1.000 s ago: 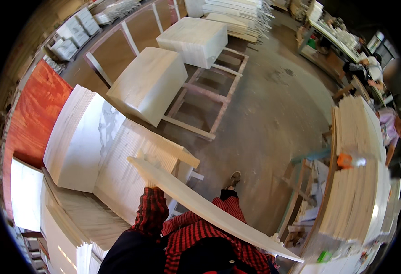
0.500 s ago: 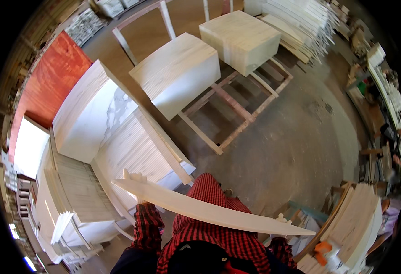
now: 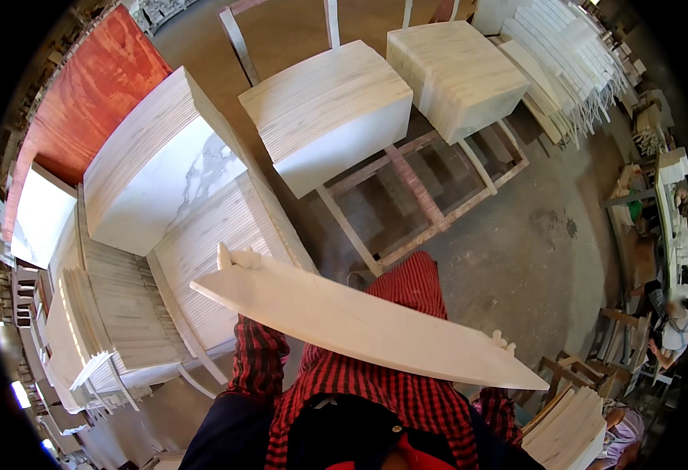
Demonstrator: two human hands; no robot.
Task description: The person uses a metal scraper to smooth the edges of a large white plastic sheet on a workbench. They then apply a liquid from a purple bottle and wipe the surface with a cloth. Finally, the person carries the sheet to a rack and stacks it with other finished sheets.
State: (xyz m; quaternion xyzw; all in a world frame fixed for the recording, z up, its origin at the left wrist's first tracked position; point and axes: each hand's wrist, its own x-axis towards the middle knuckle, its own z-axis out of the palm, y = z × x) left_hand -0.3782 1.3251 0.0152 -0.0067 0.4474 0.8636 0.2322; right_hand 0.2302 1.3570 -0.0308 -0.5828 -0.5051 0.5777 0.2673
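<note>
A long pale stone slab (image 3: 367,329) lies across the front of my body, its broad face partly turned up. My left hand (image 3: 239,258) grips it near the left end, with pale, seemingly gloved fingers curled over the far edge. Close to the other end, my right hand (image 3: 504,341) holds the same edge; only its fingertips show, and the slab hides the rest. Below the slab are my red-and-black checked sleeves and apron (image 3: 391,368).
Left of me stand stacks of marble-look slabs (image 3: 168,176) and a reddish board (image 3: 85,94). Two slab stacks (image 3: 328,110) (image 3: 458,74) rest on a low frame (image 3: 438,223) ahead. Another stack (image 3: 567,431) is at lower right. People (image 3: 673,329) are at the right.
The slab has tilted, so more of its broad face shows than before. My view has shifted, and the stacks ahead look nearer. Both hands keep their hold.
</note>
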